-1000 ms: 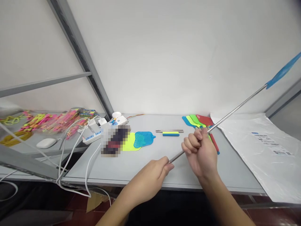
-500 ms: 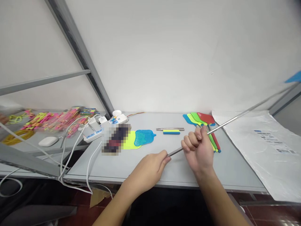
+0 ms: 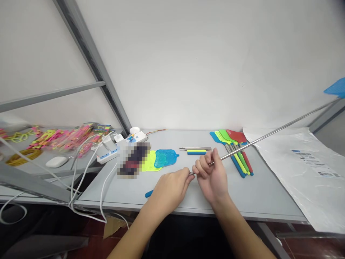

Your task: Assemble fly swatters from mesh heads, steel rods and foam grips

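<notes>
While the left hand [image 3: 172, 189] grips one swatter [image 3: 258, 139] near its lower end, at 6 o'clock from the middle of the view, the right hand [image 3: 212, 181] wraps around its steel shaft between 4 and 5 o'clock, just beside the left. Both hands are curled narrow on it. The swatter slants up from them, over the table [image 3: 265, 194], to its one blue head [image 3: 335, 89] between 2 and 3 o'clock, at the edge of the view. One blue tip [image 3: 149, 193] shows past the left hand, at 7 o'clock, in line with the shaft.

Between 3 and 4 o'clock lies a bundle [image 3: 239, 162] of at least four swatters: one blue, one yellow, one green, one red, heads fanned out. Two loose heads [image 3: 169, 158], one yellow and one blue, overlap at 7 o'clock. At 4 o'clock lie rods [image 3: 195, 148], too close together to count, with two grips [image 3: 196, 153], yellow and blue, just beside them. Two white power strips [image 3: 109, 157] sit between 8 and 9 o'clock; a pixelated patch at 8 hides what lies there.

Beyond the bundle, one white bag [image 3: 285, 169] bears one label [image 3: 315, 163], its print too small to read.
</notes>
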`<state>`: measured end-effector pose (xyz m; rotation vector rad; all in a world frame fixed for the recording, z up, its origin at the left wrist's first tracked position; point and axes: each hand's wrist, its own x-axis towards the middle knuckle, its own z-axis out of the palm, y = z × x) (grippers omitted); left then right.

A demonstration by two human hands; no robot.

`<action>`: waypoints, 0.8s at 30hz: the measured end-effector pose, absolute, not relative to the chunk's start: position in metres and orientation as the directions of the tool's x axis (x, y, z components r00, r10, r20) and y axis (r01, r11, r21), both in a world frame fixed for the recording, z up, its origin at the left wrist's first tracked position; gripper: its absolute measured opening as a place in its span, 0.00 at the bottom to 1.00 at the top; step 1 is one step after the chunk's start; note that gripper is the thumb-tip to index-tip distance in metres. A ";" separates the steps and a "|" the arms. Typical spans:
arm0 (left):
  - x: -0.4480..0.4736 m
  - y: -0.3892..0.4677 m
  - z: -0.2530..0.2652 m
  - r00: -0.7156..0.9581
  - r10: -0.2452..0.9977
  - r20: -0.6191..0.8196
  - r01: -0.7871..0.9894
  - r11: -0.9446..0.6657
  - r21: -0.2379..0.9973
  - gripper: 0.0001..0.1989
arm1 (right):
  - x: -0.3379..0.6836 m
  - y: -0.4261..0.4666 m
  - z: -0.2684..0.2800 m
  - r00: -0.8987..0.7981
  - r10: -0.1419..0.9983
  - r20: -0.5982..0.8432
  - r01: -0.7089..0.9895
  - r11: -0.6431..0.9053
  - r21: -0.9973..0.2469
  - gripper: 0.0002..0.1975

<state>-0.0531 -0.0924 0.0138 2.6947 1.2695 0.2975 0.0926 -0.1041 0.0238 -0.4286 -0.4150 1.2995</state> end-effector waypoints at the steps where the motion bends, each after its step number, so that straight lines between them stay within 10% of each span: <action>1: -0.051 -0.092 0.013 0.633 0.765 0.115 0.736 -0.642 0.215 0.14 | 0.094 -0.104 0.023 0.222 0.974 0.039 -0.826 0.209 -0.523 0.22; 24: -0.102 -0.069 -0.020 0.531 0.807 0.258 0.779 -0.585 0.227 0.12 | 0.138 -0.105 0.043 0.358 0.907 0.222 -0.623 0.410 -0.666 0.16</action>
